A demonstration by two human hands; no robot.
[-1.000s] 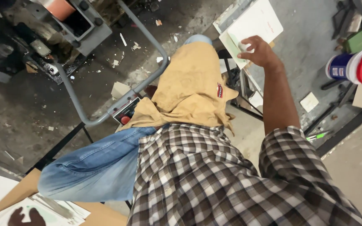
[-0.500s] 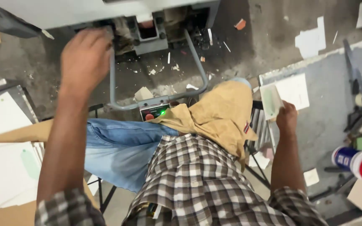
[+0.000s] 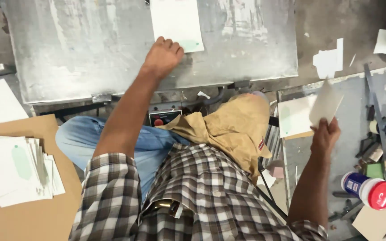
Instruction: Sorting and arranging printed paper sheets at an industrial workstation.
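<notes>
Left hand (image 3: 162, 56) shifted onto flat white sheet (image 3: 177, 23); right hand (image 3: 325, 136) pinches stiff card (image 3: 326, 103).

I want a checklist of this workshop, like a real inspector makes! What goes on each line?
Surface: grey metal plate, scuffed, with pale smears.
Job's things: white sheet lying on the plate; second sheet lifted above the pile on the side table.
Clutter: paper stack on brown cardboard; canister with a red lid; paper scraps on the floor.
Grippers: left hand touching the white sheet's lower edge; right hand pinching the second sheet.
Cables: nothing seen.
Surroundings: control box with a red button below the plate; tan apron over blue jeans.
</notes>
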